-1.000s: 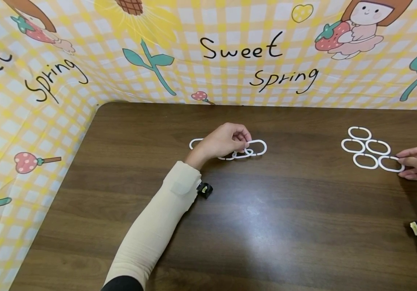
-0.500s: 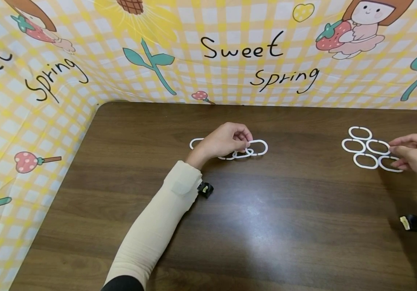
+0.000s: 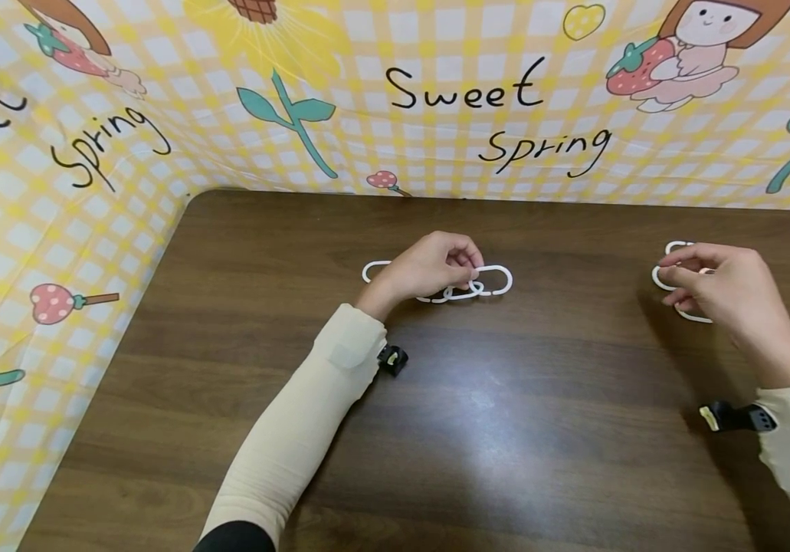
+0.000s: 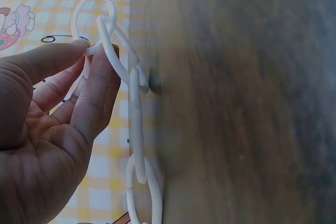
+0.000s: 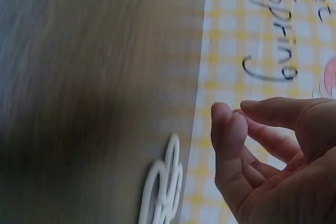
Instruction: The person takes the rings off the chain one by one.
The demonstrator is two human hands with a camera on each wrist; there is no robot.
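Note:
My left hand [image 3: 429, 268] pinches the end link of a chain of white plastic oval links [image 4: 136, 124] between thumb and fingers. In the left wrist view the chain hangs down from the fingertips, its links hooked through one another. My right hand [image 3: 732, 295] is above a group of loose white plastic links [image 5: 152, 192] on the right side of the table, partly hiding them. Its thumb and fingers are loosely bent, with tips close together. No link shows between them, and in the right wrist view the loose links lie apart from the fingers.
A dark brown wooden table [image 3: 477, 429] spreads under both arms. Behind it and at the left hangs a yellow checked cloth [image 3: 436, 153] printed with words and cartoon figures. Each wrist carries a small black camera [image 3: 392, 359].
My right hand has moved left from the right edge, over the loose links, and covers more of them. The left hand still holds the chain in nearly the same place.

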